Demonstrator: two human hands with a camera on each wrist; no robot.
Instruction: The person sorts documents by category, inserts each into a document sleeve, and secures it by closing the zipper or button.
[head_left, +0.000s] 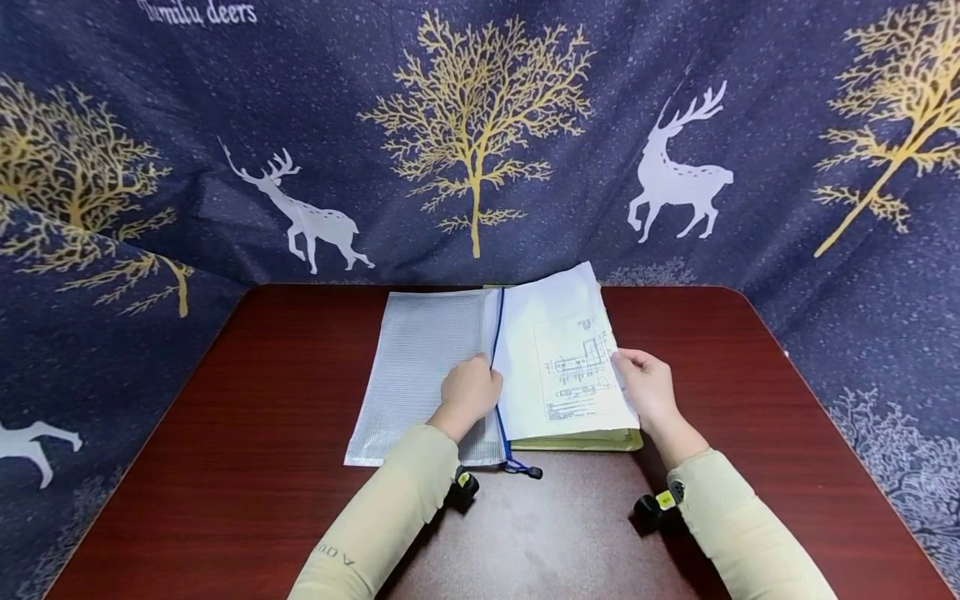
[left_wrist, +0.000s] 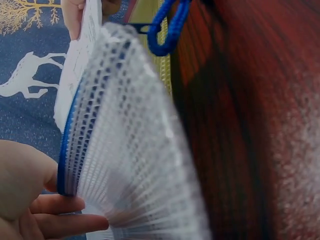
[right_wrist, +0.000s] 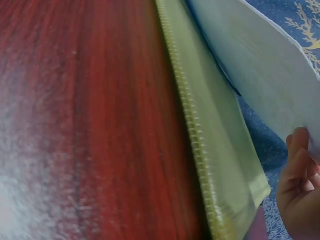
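A translucent mesh zip pouch [head_left: 420, 358] with a blue zip edge lies on the left part of the table's middle. My left hand [head_left: 471, 390] pinches that pouch by its blue edge; the left wrist view shows thumb and fingers on either side of the edge [left_wrist: 64, 165]. White sheets of paper [head_left: 555, 358] with a printed drawing run out from the pouch's blue edge to the right. Their right side is pinched by my right hand [head_left: 648, 392], which holds them raised in the right wrist view. Beneath them lies a yellow-green mesh pouch [right_wrist: 220, 130].
A dark red wooden table [head_left: 285, 392] carries everything. Behind it hangs a dark blue cloth [head_left: 315, 100] with deer and trees. A blue zip cord with a black pull [head_left: 534, 472] sticks out at the pouch's front corner.
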